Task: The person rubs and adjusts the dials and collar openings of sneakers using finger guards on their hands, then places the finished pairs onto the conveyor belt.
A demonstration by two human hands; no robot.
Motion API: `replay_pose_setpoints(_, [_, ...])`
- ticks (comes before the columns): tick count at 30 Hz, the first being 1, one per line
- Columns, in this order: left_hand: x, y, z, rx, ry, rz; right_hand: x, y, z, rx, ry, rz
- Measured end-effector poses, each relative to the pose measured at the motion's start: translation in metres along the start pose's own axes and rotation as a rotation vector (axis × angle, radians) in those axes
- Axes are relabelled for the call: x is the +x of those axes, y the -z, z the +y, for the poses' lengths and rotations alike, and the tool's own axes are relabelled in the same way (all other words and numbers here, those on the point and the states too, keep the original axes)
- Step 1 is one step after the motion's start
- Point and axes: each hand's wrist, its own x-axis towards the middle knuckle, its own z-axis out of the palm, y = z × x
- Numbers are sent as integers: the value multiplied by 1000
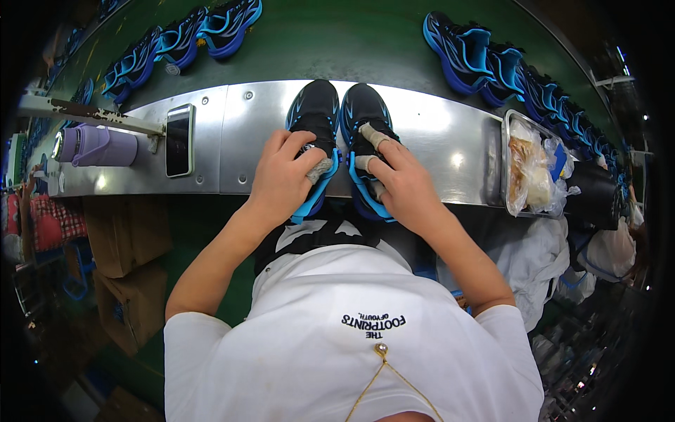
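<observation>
Two black sneakers with bright blue trim stand side by side, toes pointing away from me, on a shiny metal ledge [436,151]. My left hand [280,176] is closed over the tongue and collar of the left sneaker [314,105]; a grey cover wraps one of its fingers. On the right sneaker [365,105], my right hand [402,179] grips the collar and tongue, with beige wraps on several fingers. Both heels hang over the near edge of the ledge. My fingers hide most of the lacing area and the shoe openings.
Rows of similar sneakers stand on the green surface at far left [179,42] and far right [467,56]. Left on the ledge are a phone [180,141], a purple bottle [105,146] and a chipped metal bar [91,112]. A metal tray [508,169] with plastic bags sits right. Cardboard boxes [126,232] stand below left.
</observation>
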Motion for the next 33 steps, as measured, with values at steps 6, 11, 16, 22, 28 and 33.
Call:
replay_pose_setpoints(6, [19, 17, -3, -232, 242, -67, 27, 45, 21, 412, -186, -57])
replay_pose_setpoints(11, [19, 14, -6, -121, 145, -188, 29, 46, 18, 473, -146, -330])
replay_pose_setpoints(16, [7, -5, 1, -85, 118, 67, 25, 40, 10, 115, -197, -194])
replay_pose_setpoints(22, [11, 8, -10, -263, 101, -83, 21, 33, 22, 299, -161, -154])
replay_pose_setpoints(28, [10, 14, 1, -333, 362, -32, 26, 44, 20, 558, -157, -162])
replay_pose_setpoints(33, [13, 19, -2, -490, 256, -152, 24, 40, 19, 172, -214, -204])
